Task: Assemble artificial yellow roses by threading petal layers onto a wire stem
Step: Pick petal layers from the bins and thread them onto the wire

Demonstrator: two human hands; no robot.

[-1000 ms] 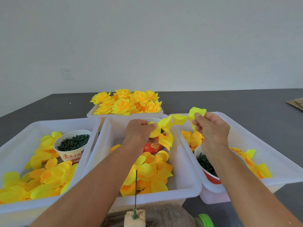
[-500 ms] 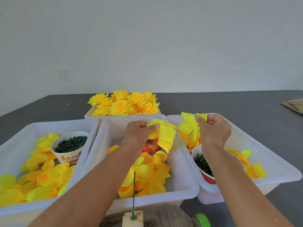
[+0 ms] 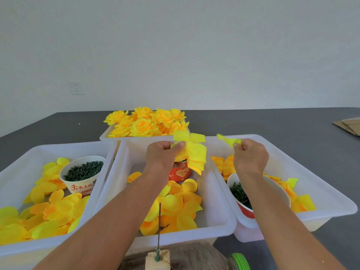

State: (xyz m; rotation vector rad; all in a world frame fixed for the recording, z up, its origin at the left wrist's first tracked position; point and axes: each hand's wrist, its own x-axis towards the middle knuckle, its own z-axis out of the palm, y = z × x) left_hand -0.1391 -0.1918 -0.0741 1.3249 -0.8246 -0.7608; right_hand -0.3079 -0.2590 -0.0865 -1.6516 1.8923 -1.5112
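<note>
I'm watching both hands raised over the middle tray [image 3: 220, 221], a translucent white plastic tub with rounded corners. The left hand [image 3: 162, 154] is pinching a petal layer [image 3: 194, 152], thumb and fingers curled onto it; the layer is thin, matte, lemon-yellow fabric, its squarish lobes fanning out and drooping to the right of the knuckles. The right hand [image 3: 250, 156] is nipping a smaller petal piece [image 3: 227, 139] between thumb and forefinger, the rest of its fingers curled in (the piece is looking crumpled and narrow, and it is sitting well apart from the bigger layer).

Down at the bottom edge, the wire stem [image 3: 159, 227] is standing upright, thin and dark, its green base stuck into a pale, crumbly-looking block [image 3: 157, 259]. Nothing is sitting on the wire.

Loose cupped petals [image 3: 183, 207], smooth and yellow shading to orange, are lying in the middle tray. The left tray [image 3: 29, 151] is holding more of them plus a paper cup [image 3: 82, 180] filled with short dark green tubes. The right tray [image 3: 321, 193] is holding flat petals and a red-and-white bowl [image 3: 280, 193] of dark green bits. Behind, a fourth tray [image 3: 106, 134] is carrying finished roses [image 3: 148, 121], ruffled and layered, on the dark grey table [image 3: 272, 121].
</note>
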